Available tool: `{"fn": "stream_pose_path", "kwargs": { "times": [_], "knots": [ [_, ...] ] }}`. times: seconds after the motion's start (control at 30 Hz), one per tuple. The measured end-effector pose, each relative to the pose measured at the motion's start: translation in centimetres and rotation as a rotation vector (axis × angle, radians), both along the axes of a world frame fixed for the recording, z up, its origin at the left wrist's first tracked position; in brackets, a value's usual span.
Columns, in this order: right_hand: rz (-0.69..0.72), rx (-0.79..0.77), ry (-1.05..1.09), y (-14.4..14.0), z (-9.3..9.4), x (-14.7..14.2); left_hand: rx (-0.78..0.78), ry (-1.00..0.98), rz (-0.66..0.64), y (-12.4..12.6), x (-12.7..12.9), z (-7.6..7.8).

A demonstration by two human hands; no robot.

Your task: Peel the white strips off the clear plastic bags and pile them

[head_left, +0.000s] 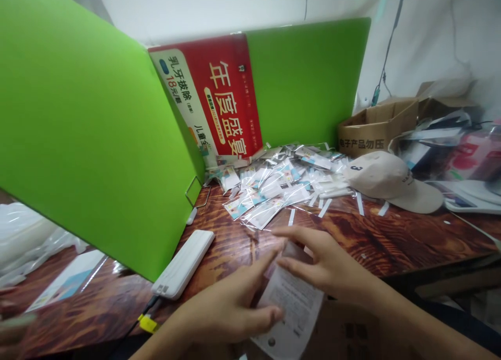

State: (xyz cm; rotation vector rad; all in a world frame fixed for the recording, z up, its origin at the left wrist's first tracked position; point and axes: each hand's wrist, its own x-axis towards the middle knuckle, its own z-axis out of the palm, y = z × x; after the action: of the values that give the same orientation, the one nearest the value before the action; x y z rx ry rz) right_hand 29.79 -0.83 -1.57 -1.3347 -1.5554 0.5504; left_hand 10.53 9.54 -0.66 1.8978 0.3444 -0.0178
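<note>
Desk: dark, glossy wood-grain desk (391,240), walled at its far and left edges by smooth bright green partition panels (78,125)
Poster: red printed sheet (219,99) leaning in the far corner against the green panels
Packets: loose heap of small crinkled clear plastic packets (274,185) at the far edge, white paper strips scattered beside it
Cap: beige fabric cap (387,180) toward the far right, just beside a brown cardboard box (376,125)
Power bank: flat white rectangular power bank (183,263) near the left edge, cable trailing off the near edge
Paper slip: thin printed paper slip (291,305) in a clear sleeve, at the near edge between both hands
Left hand: left hand (227,308) low and flat, fingers closed on the slip's left side, index finger stretched forward
Right hand: right hand (324,263) arched over the slip's top, thumb and fingers pinching its upper edge
</note>
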Motion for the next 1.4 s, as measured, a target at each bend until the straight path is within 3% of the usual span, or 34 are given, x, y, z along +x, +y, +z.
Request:
{"fn": "stream_pose_path", "kwargs": {
  "times": [0.07,0.2,0.27,0.37,0.47,0.5,0.57,0.63,0.67,0.8,0.93,1.03,1.1,1.17,1.23,1.3,1.33,1.4],
  "knots": [
    [0.103,-0.104,0.075,0.0,0.1,-0.1,0.06,0.024,-0.084,0.1,-0.1,0.1],
    [0.253,-0.221,0.424,-0.1,0.2,1.4,-0.076,-0.048,-0.17,0.5,-0.2,-0.3],
    [0.224,-0.2,0.611,-0.8,0.6,3.0,-0.237,-0.152,-0.094,0.9,-0.1,-0.7],
    [0.099,-0.022,0.862,-2.1,1.8,5.4,-0.433,-0.274,0.116,1.5,0.5,-1.4],
    [0.011,0.143,0.942,-2.3,2.6,6.8,-0.384,-0.265,0.305,1.9,1.1,-1.6],
    [-0.018,0.164,0.884,-1.9,2.5,6.8,-0.334,-0.227,0.335,1.9,1.3,-1.6],
    [-0.091,0.19,0.552,-0.4,1.7,6.1,-0.191,-0.135,0.313,1.8,1.3,-1.3],
    [-0.14,0.2,0.0,1.7,0.1,4.6,0.024,-0.065,0.199,1.6,1.2,-0.9],
    [-0.131,0.176,-0.128,2.8,-1.0,3.7,0.139,-0.042,0.117,1.5,1.0,-0.6],
    [-0.085,0.159,-0.418,6.8,-4.9,0.2,0.39,-0.002,-0.14,1.2,0.5,0.3],
    [-0.072,0.187,-0.6,10.0,-7.4,-1.7,0.448,-0.043,-0.136,1.2,0.5,0.2],
    [-0.081,0.235,-0.648,11.9,-7.8,-1.9,0.466,-0.067,-0.075,1.4,0.6,-0.1],
    [-0.114,0.287,-0.643,12.4,-7.2,-1.3,0.478,-0.094,0.06,1.7,0.7,-0.2],
    [-0.168,0.357,-0.609,12.0,-5.6,-0.3,0.476,-0.157,0.297,2.3,0.7,-0.3],
    [-0.219,0.429,-0.558,10.8,-3.2,0.5,0.488,-0.248,0.575,2.9,0.7,-0.5],
    [-0.231,0.49,-0.499,9.0,-0.4,0.8,0.506,-0.321,0.763,3.4,0.5,-0.8],
    [-0.213,0.516,-0.463,7.9,1.0,0.7,0.503,-0.35,0.793,3.5,0.4,-0.9],
    [-0.125,0.552,-0.369,5.8,3.4,-0.2,0.458,-0.414,0.736,3.4,0.2,-1.0]
  ]
}}
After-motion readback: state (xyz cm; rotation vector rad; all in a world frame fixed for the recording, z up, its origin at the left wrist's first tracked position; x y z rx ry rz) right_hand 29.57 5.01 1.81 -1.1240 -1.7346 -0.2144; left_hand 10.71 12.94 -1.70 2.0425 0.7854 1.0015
